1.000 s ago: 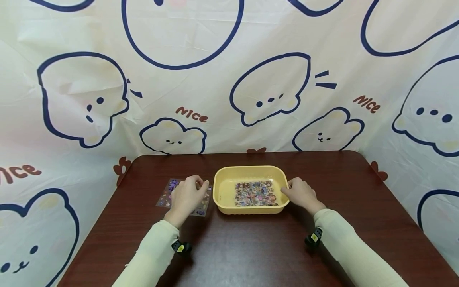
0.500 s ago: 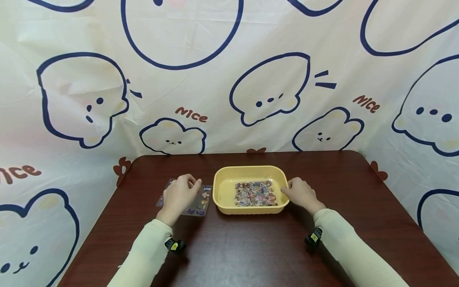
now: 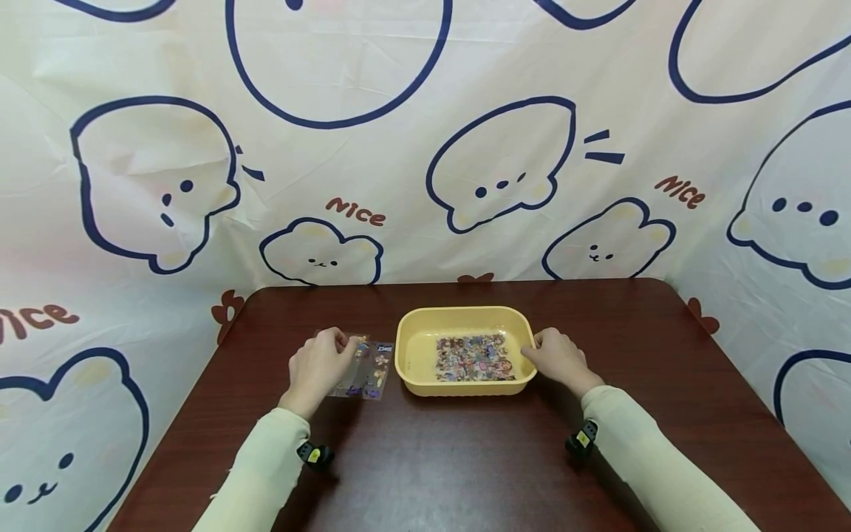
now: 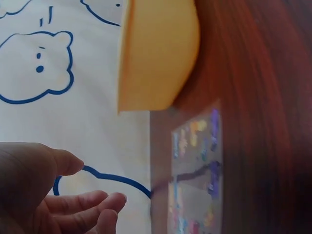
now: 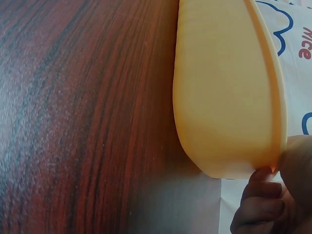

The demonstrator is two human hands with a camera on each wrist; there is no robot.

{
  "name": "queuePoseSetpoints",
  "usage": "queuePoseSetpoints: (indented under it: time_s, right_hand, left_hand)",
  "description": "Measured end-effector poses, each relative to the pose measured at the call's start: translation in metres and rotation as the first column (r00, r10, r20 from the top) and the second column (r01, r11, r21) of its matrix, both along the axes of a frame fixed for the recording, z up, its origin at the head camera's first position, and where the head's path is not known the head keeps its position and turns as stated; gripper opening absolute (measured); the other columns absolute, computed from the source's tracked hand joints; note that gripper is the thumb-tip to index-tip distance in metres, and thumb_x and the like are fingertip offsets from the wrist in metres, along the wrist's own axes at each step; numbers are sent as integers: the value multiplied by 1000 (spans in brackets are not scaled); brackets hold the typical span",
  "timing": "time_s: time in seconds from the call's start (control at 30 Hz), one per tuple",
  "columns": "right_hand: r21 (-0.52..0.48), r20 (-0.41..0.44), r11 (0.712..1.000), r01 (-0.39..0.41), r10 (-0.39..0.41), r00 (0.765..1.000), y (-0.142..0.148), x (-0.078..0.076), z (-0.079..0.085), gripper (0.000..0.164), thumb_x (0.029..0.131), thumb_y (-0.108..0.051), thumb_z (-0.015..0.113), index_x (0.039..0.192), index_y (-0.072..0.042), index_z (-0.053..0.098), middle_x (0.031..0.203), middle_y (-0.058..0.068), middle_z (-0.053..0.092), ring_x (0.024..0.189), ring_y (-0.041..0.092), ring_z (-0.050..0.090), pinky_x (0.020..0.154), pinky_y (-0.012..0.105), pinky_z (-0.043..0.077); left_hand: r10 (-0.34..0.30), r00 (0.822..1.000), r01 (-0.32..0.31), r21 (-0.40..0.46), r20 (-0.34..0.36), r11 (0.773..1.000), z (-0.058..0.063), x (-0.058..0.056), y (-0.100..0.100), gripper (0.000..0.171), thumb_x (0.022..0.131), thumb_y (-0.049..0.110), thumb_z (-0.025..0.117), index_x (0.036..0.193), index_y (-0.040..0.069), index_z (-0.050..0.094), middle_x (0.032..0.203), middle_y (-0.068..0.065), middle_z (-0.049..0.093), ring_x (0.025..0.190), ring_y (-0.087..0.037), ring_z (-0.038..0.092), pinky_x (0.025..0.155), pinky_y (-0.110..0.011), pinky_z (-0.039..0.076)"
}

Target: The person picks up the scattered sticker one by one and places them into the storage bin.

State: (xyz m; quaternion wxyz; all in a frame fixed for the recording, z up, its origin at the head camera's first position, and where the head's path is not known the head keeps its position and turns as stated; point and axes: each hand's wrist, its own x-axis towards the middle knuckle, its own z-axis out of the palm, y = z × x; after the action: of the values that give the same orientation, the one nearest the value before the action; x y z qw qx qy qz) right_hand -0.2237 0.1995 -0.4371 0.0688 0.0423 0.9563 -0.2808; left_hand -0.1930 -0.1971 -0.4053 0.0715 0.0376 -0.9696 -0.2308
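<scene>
A yellow plastic tray (image 3: 417, 358) stands on the table, and a colourful patch of many small printed figures (image 3: 473, 357) lies inside it. My right hand (image 3: 561, 360) pinches the tray's right rim between thumb and fingers, as the right wrist view also shows at the tray's wall (image 5: 224, 92). To the left of the tray lies a clear sheet (image 3: 377, 369) with small purple and orange stickers, its left part hidden by my left hand (image 3: 318, 369). That hand hovers over the sheet, fingers loosely bent, with a gap between thumb and fingertips in the left wrist view.
The dark brown wooden table (image 3: 452, 465) reaches back to a white cloth backdrop (image 3: 399, 170) printed with blue cartoon outlines. A black band with a yellow-marked device (image 3: 581, 440) sits on my right wrist, another on my left.
My left hand has moved left across the clear sheet, uncovering more of its right part. The right hand and the tray have stayed in place.
</scene>
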Motion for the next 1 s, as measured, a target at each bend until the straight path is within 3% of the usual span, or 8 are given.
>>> queuePoseSetpoints:
  time_s: [0.37, 0.57, 0.7, 1.0]
  right_hand:
    - [3, 7, 1000, -5, 5, 1000, 0, -1, 1, 25, 92, -29, 58, 83, -8, 69, 69, 2, 64, 63, 16, 57, 57, 30, 39]
    - [1, 10, 1000, -7, 7, 1000, 1, -1, -1, 25, 92, -29, 58, 86, -7, 70, 70, 2, 65, 63, 16, 57, 57, 30, 39]
    - [-3, 12, 1000, -9, 9, 1000, 1, -1, -1, 26, 92, -28, 59, 89, -6, 71, 70, 2, 66, 63, 16, 58, 57, 30, 39]
    - [0, -2, 1000, -8, 8, 1000, 1, -1, -1, 24, 91, -28, 59, 88, -7, 70, 71, 2, 66, 63, 16, 58, 56, 30, 40]
  left_hand:
    - [6, 1000, -5, -158, 7, 987, -24, -1, -12, 40, 96, 38, 64, 106, 0, 68, 79, -15, 68, 56, -23, 56, 47, -38, 40]
    - [15, 1000, -11, -243, 14, 970, -36, 0, -8, 53, 94, 40, 65, 119, -7, 61, 102, -27, 67, 65, -37, 64, 56, -53, 51]
    - [33, 999, -24, -264, 27, 964, -39, 0, -7, 63, 95, 42, 65, 126, -11, 54, 115, -32, 62, 69, -40, 65, 58, -55, 52]
    - [56, 991, -17, -304, 121, 953, -42, -1, -10, 79, 91, 54, 68, 126, -15, 53, 108, -36, 63, 80, -43, 67, 65, -54, 55]
